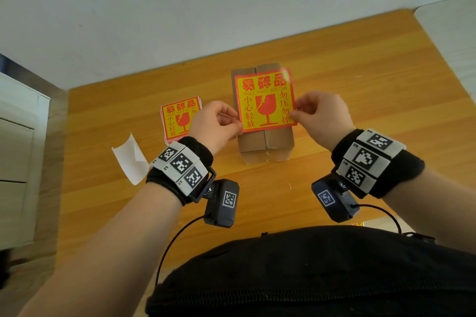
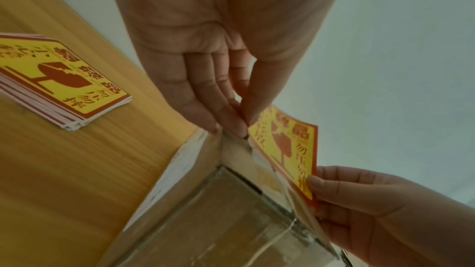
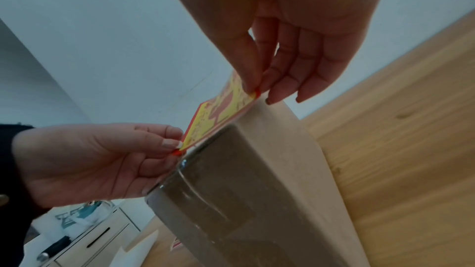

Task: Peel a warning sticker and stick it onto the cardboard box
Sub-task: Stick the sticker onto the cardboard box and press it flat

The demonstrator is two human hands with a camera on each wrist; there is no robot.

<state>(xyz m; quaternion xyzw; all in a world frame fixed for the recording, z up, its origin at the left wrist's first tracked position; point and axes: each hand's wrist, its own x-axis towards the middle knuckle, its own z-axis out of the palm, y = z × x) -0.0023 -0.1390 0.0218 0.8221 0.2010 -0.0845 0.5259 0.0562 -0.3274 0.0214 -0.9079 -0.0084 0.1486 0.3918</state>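
A red and yellow warning sticker (image 1: 265, 100) is held flat just above the top of the brown cardboard box (image 1: 265, 141) in the middle of the wooden table. My left hand (image 1: 219, 123) pinches its near left corner between thumb and fingers. My right hand (image 1: 316, 113) pinches its near right edge. In the left wrist view the sticker (image 2: 287, 149) hovers over the box (image 2: 205, 220), tilted, with its near edge close to the box top. The right wrist view shows the sticker (image 3: 221, 113) close above the box (image 3: 257, 190).
A stack of the same stickers (image 1: 180, 118) lies on the table left of the box. A white peeled backing sheet (image 1: 130, 159) lies at the table's left edge. White drawers (image 1: 18, 162) stand to the left. Bare tabletop (image 1: 360, 72) lies right of the box.
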